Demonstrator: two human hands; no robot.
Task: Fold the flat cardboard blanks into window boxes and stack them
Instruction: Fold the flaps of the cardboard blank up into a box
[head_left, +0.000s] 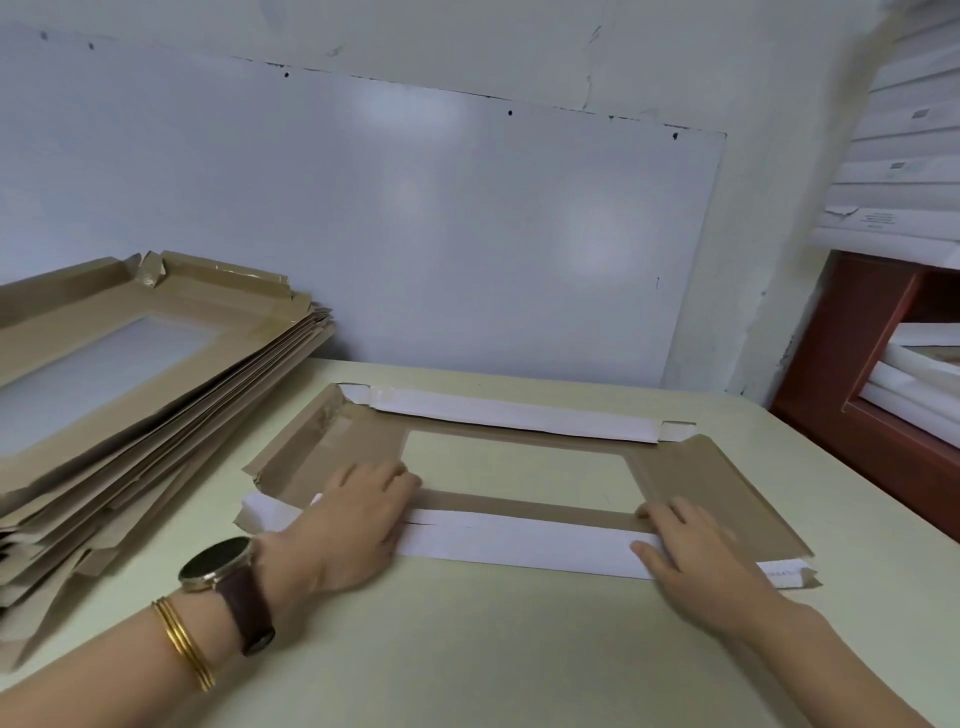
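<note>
- Window-box blank (670, 467) flat on the desk (467, 649), straight ahead, long axis running left to right.
- Near long flap (519, 543) folded inward, white side up, pressed down along its crease.
- Left hand (358, 525) on that flap's left end, right hand (696, 556) on its right end; fingers of both straight and flat, curled round nothing.
- Far long flap (514, 415) likewise white side up, beyond the fingertips, about equally near to either hand.
- Probably next: left end flap (296, 447), nearer the left hand; right end flap (727, 493), nearer the right.
- Pile of window blanks (130, 389) on the desk's left side, just beside the left forearm.
</note>
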